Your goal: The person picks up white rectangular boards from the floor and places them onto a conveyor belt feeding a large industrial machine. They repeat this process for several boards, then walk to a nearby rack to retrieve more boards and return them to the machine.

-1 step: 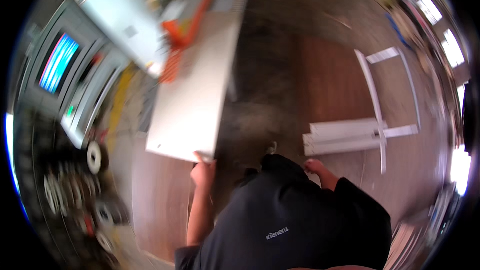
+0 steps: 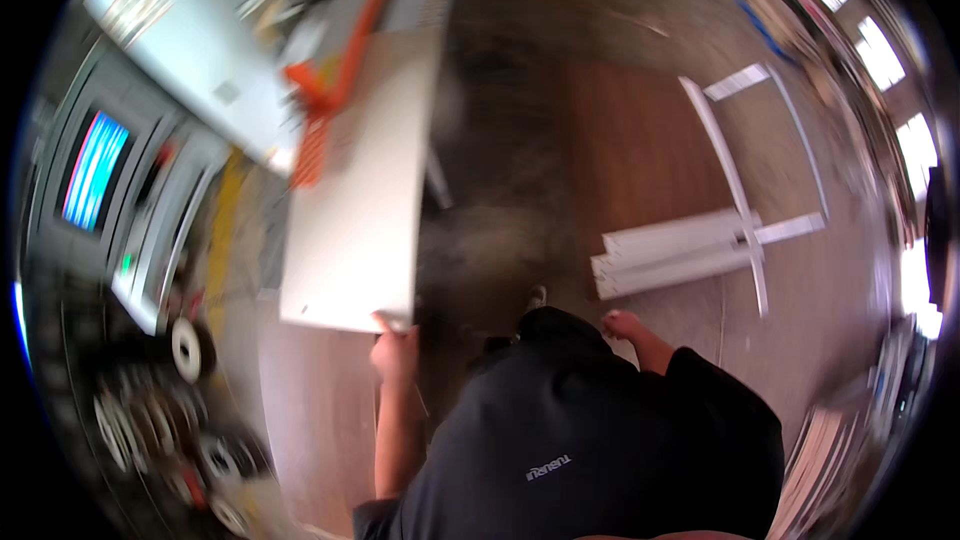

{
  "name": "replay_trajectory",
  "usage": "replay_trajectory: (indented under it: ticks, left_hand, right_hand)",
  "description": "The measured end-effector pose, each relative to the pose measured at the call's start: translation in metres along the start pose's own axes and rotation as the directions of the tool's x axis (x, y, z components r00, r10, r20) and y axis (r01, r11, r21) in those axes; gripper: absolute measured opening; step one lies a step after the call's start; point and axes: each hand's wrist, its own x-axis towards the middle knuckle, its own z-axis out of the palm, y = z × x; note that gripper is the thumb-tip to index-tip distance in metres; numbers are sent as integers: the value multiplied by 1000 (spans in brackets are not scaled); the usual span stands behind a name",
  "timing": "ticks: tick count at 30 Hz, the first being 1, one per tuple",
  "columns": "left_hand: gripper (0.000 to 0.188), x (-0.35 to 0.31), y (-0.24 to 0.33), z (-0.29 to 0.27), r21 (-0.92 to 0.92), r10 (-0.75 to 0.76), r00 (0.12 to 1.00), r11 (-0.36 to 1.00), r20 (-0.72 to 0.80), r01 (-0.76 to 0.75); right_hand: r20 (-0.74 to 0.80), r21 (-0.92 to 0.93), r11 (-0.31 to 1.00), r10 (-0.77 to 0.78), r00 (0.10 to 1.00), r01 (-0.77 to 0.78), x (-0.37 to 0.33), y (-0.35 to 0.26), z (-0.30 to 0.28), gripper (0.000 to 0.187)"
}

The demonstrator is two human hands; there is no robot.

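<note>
My left hand (image 2: 395, 352) grips the near right corner of a long white panel (image 2: 352, 250), its index finger lying on top of the edge. The panel stretches away from me towards a machine with an orange guard piece (image 2: 312, 145) along its left side. Below the panel's near end lies a brown wood-grain board (image 2: 318, 410). My right hand (image 2: 623, 325) hangs beside my body, loosely curled, and nothing shows in it. It touches nothing and is nearest to a stack of white strips (image 2: 680, 252) on the right.
A large brown board (image 2: 650, 150) lies right of the aisle, with a thin white frame (image 2: 722, 145) beside it. At the left stand a control cabinet with a lit screen (image 2: 97, 170) and several edging rolls (image 2: 190, 348). Stacked strips (image 2: 815, 465) lie at the lower right.
The whole view has swung a little, so surroundings sit further left. My left hand keeps its hold on the panel's corner; my right hand stays curled at my side.
</note>
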Motion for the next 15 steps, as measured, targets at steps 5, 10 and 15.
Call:
replay_trajectory:
  ticks: [5, 10, 15]
  left_hand:
    - [87, -11, 3, 17, 57, 218, 964, 976, -153, -211]
    - [55, 5, 6, 84, 209, 747, 648, 664, -147, -718]
    - [54, -95, 120, 150, 27, 576, 695, 762, 430, -647]
  right_hand:
    - [-100, 277, 960, -20, 995, 47, -70, 68, 51, 37]
    - [-95, 340, 933, -86, 992, 114, -131, 96, 58, 38]
    - [-111, 572, 816, -33, 993, 91, -144, 217, 73, 33]
